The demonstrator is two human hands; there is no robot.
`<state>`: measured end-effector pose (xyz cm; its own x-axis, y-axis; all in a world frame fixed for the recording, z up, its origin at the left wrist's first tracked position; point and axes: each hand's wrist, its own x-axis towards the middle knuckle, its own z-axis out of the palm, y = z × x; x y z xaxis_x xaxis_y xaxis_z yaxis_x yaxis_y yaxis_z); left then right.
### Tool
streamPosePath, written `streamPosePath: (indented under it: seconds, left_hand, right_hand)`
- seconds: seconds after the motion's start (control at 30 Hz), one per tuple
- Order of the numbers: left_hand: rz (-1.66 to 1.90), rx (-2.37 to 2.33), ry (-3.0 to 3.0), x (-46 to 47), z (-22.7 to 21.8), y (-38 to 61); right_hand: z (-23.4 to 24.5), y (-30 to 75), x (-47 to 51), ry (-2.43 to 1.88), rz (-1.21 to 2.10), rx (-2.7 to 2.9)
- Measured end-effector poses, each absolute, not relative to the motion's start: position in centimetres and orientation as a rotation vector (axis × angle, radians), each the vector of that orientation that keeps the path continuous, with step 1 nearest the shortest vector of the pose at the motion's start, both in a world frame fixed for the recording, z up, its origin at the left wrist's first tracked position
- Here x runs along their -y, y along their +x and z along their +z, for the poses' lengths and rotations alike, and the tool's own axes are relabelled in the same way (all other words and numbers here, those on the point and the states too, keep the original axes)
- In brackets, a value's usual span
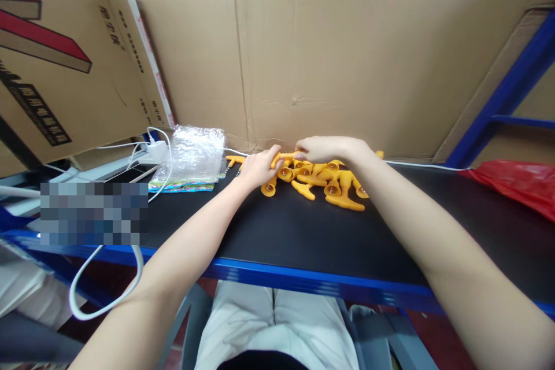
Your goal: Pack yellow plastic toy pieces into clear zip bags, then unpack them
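Both of my hands meet over a pile of yellow plastic corkscrews on the black table point(277, 228). My left hand point(261, 166) is closed on one end of a yellow corkscrew point(287, 156) with a ridged shaft. At its other end, my right hand point(323, 149) has its fingers bent and pressed together, partly hidden by the wrist. Just below lie several T-shaped handles point(346, 203) and bell-shaped cups point(269, 188), some with metal showing inside. Left of my left hand rests a T-handle point(235, 159) with a metal spiral.
Clear plastic bags point(197, 153) are stacked at the left beside a white power adapter point(155, 153) and cables. A red plastic bag point(515, 185) lies on the right. Tall cardboard point(303, 58) closes off the back. A blue metal edge point(303, 278) runs along the front.
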<state>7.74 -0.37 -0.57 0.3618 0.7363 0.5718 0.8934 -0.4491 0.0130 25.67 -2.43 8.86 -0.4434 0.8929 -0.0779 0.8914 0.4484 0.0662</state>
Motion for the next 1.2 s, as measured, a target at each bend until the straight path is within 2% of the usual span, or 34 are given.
streamPosePath:
  seconds: [0.2, 0.53, 0.8, 1.03, 1.2]
  left_hand:
    - [-0.745, 1.465, -2.326, 0.6, -0.4, 7.9]
    - [-0.820, 1.501, -2.234, 0.1, -0.4, 7.8]
    - [-0.809, 1.557, -2.203, 0.1, -0.2, 7.9]
    - [-0.765, 1.580, -2.189, 0.2, -0.3, 7.8]
    - [-0.763, 1.568, -2.224, 0.4, -0.2, 8.3]
  right_hand:
    - [8.5, 25.8, 2.0, 1.620, 0.197, -2.660]
    - [8.0, 25.2, 1.7, 1.609, 0.157, -2.611]
    - [7.6, 25.5, 1.1, 1.474, 0.474, -2.777]
    - [8.2, 25.3, 2.1, 1.561, 0.189, -2.634]
    - [8.3, 26.0, 1.8, 1.583, 0.241, -2.643]
